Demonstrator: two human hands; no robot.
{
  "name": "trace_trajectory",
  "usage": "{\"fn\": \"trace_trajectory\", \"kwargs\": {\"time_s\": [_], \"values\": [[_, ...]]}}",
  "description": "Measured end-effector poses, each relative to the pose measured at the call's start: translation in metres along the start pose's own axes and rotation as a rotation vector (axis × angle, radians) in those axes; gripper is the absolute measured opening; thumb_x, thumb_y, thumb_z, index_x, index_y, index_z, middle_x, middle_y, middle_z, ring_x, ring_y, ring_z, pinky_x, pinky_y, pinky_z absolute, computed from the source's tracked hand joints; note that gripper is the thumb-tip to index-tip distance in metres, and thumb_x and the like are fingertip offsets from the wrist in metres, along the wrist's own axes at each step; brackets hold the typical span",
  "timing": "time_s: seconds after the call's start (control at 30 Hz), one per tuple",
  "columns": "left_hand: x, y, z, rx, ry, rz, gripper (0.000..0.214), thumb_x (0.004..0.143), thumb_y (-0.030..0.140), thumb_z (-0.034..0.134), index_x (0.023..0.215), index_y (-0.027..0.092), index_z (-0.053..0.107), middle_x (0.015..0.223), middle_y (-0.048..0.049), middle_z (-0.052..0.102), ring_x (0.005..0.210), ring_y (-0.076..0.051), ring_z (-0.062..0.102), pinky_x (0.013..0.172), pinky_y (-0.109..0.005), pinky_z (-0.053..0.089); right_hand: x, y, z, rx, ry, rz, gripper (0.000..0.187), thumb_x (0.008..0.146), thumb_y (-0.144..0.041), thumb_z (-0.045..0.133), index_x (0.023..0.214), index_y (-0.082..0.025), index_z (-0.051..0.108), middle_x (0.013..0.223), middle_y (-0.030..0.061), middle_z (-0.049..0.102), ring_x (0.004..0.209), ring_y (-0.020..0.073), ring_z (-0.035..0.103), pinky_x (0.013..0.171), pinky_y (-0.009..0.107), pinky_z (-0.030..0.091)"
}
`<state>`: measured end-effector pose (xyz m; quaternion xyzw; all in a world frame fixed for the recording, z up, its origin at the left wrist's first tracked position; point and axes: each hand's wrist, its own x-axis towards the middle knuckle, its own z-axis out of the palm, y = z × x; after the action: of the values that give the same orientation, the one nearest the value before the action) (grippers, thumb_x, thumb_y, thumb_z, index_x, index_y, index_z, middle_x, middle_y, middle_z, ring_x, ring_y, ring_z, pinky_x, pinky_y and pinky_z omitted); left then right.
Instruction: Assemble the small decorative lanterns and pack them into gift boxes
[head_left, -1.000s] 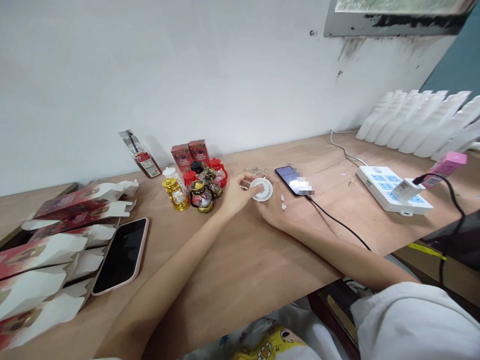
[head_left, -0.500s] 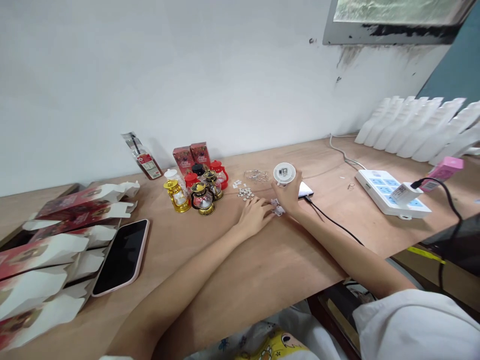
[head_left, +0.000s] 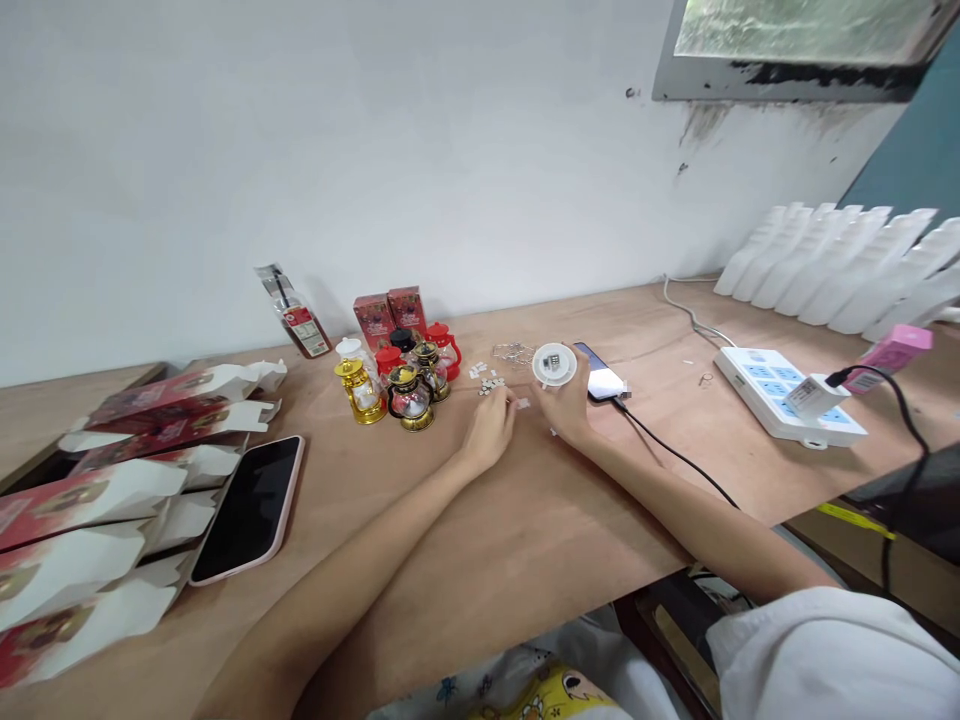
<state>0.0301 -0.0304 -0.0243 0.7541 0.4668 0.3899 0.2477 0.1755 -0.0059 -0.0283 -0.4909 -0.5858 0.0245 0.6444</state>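
Observation:
In the head view, my right hand (head_left: 568,408) is closed around a white round base (head_left: 555,366). Its underside faces me, with a small opening and metal contacts in the middle. My left hand (head_left: 489,432) rests low over the table with its fingers curled together; whatever is between the fingertips is too small to make out. Just beyond it lie several small round button cells (head_left: 491,385). A small white piece (head_left: 523,403) lies between the two hands. Thin metal wire pieces (head_left: 513,352) are spread farther back.
Several mini lanterns (head_left: 410,398) stand left of the hands, before two red boxes (head_left: 390,312). Opened boxes (head_left: 142,490) and a pink-edged phone (head_left: 251,510) lie at left. A cabled phone (head_left: 602,380), a power strip (head_left: 784,395) and white plastic pieces (head_left: 832,265) are at right.
My left hand has drawn left, off the small white pieces, and its fingers have curled in. My right hand has brought the white base slightly left and down, uncovering more of the cabled phone.

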Motion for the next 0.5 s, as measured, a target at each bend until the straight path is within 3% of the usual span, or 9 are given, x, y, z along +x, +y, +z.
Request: {"fn": "trace_trajectory", "kwargs": {"time_s": [0.1, 0.2, 0.37, 0.5], "values": [[-0.001, -0.013, -0.006, -0.288, 0.120, -0.167, 0.013, 0.089, 0.023, 0.038, 0.076, 0.021, 0.035, 0.079, -0.0021, 0.059, 0.077, -0.015, 0.060, 0.077, -0.033, 0.047, -0.006, -0.009, 0.001, 0.046, -0.037, -0.007, 0.053, 0.067, -0.022, 0.062, 0.117, -0.020, 0.044, 0.115, 0.0105, 0.053, 0.110, 0.0266, 0.047, 0.098, 0.049, 0.038], [-0.008, -0.021, -0.018, -0.562, 0.158, -0.296, 0.018, 0.087, 0.026, 0.038, 0.071, 0.021, 0.030, 0.077, -0.0013, 0.061, 0.070, -0.012, 0.062, 0.072, -0.030, 0.050, -0.016, -0.018, 0.003, 0.086, -0.086, -0.038, 0.052, 0.069, -0.022, 0.062, 0.118, -0.021, 0.045, 0.116, 0.0097, 0.053, 0.111, 0.0260, 0.048, 0.100, 0.049, 0.037], [-0.019, -0.020, -0.037, -0.861, 0.162, -0.446, 0.027, 0.072, 0.026, 0.056, 0.062, 0.018, 0.033, 0.067, 0.0004, 0.061, 0.056, -0.006, 0.056, 0.061, -0.022, 0.048, -0.029, -0.024, 0.008, 0.106, -0.157, -0.092, 0.055, 0.069, -0.021, 0.063, 0.121, -0.021, 0.043, 0.119, 0.0107, 0.051, 0.112, 0.0272, 0.048, 0.098, 0.049, 0.039], [-0.021, -0.016, -0.041, -0.993, 0.149, -0.505, 0.030, 0.062, 0.027, 0.070, 0.061, 0.016, 0.042, 0.064, -0.0001, 0.061, 0.053, -0.004, 0.051, 0.056, -0.018, 0.044, -0.032, -0.026, 0.009, 0.084, -0.190, -0.100, 0.057, 0.068, -0.019, 0.063, 0.121, -0.022, 0.043, 0.118, 0.0100, 0.051, 0.112, 0.0273, 0.048, 0.099, 0.050, 0.039]]}}
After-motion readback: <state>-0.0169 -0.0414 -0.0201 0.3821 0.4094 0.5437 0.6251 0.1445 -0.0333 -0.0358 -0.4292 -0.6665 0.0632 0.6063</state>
